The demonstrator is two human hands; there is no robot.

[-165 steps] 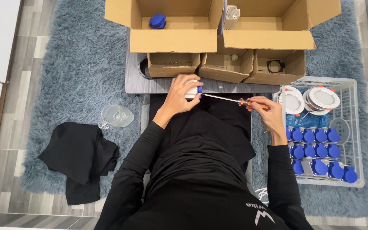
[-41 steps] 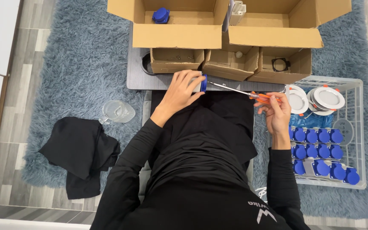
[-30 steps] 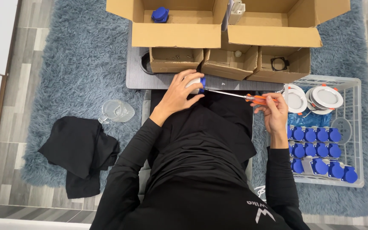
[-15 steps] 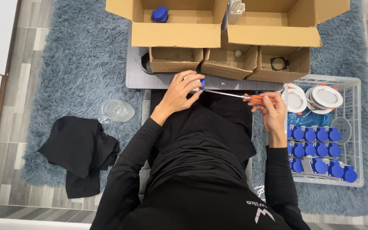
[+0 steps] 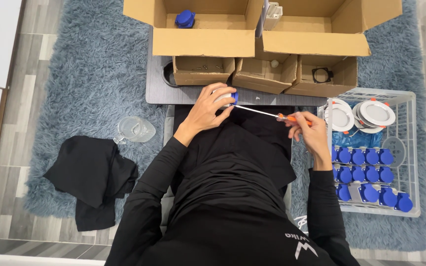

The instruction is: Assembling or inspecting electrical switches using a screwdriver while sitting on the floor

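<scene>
My left hand [image 5: 207, 109] is wrapped around a small white-and-blue socket part [image 5: 229, 95], held over my lap at the near edge of a dark low table [image 5: 159, 90]. My right hand [image 5: 310, 134] grips the orange handle of a long thin screwdriver [image 5: 267, 115]. Its metal shaft runs left and its tip meets the blue side of the part. Both arms wear black sleeves.
Two large open cardboard boxes [image 5: 204, 42] and three small ones [image 5: 265, 75] stand on the table; a blue part [image 5: 185, 18] lies in the left box. A white wire basket [image 5: 408, 148] at right holds several blue parts and round white lamps. A glass mug [image 5: 134, 130] and black cloth [image 5: 92, 175] lie on the blue rug.
The screwdriver has shifted slightly and my right hand has turned a little on the handle; my left hand keeps the part in the same place.
</scene>
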